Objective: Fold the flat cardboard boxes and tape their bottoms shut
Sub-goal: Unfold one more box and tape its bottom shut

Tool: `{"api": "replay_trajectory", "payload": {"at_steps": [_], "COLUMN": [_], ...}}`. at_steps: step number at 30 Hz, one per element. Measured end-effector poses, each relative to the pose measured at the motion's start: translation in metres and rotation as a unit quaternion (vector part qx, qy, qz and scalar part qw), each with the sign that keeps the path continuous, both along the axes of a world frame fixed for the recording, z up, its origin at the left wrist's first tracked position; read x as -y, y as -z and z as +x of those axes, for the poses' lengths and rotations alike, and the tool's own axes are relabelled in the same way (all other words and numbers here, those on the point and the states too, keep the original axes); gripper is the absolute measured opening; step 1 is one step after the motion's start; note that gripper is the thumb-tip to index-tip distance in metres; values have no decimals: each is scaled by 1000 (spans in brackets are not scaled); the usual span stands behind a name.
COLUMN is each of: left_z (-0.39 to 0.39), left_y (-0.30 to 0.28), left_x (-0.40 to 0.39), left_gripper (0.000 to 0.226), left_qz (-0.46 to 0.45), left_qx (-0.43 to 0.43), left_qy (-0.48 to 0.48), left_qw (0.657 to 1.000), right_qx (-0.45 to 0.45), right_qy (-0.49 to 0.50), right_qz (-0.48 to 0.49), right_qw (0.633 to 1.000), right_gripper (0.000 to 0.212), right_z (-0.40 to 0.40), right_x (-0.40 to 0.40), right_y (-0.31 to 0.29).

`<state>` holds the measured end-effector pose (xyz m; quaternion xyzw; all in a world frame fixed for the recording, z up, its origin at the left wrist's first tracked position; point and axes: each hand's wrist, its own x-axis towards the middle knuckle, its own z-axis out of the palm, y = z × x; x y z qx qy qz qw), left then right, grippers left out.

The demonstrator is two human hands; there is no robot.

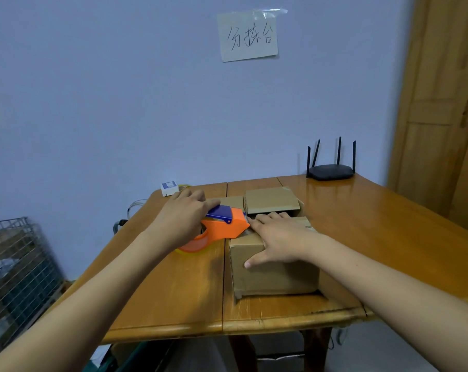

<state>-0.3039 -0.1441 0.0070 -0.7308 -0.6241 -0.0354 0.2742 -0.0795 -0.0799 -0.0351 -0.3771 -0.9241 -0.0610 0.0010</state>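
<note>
You work at the wooden table (362,224), and everything that matters is gathered around the folded cardboard box (274,272) standing near its front edge, just right of the seam between the table leaves. That box sits with its flaps turned up toward you, presumably so the bottom can be closed and taped from above. Directly behind it, touching or nearly so, other brown boxes (270,201) wait by the far edge; I cannot tell whether those are finished or merely stacked. Further behind the box and to its right, a black router (331,171) with upright antennas stands well clear of the work. Your right hand (280,237) lies flat on the box top, fingers spread and the thumb hooked over the near left corner; it grips nothing, and seems placed to press the flaps down and keep the box from sliding under the pull of the tape. Your left hand (184,221) is closed around the orange tape dispenser (222,229), wrapped over its handle and blue top, with the cutter end meeting the left edge of the box top right beside your right fingertips. That position suggests a strip starting or ending along the flap seam, though the tape itself is too faint to make out. Behind the dispenser, left of the box, a small white adapter (169,188) sits at the table's far corner.
</note>
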Motion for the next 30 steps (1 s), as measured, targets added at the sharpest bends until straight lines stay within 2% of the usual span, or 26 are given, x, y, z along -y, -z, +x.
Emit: {"api": "replay_trajectory", "payload": {"at_steps": [15,23,30], "left_z": [-34,-59,-56], "left_y": [-7,9,25], "left_x": [10,17,18], "left_gripper": [66,63,67], "left_qz": [44,59,50], "left_qx": [34,48,39], "left_qy": [32,28,44], "left_qw": [998,997,997], "right_qx": [-6,-54,-89], "right_qy": [-2,-4,-41], "right_qz": [7,-45,-38], "right_qw": [1000,998,994], "right_gripper": [116,115,96], "right_z": [5,19,15], "right_x": [6,6,8], "right_y": [-15,-14,-10]}}
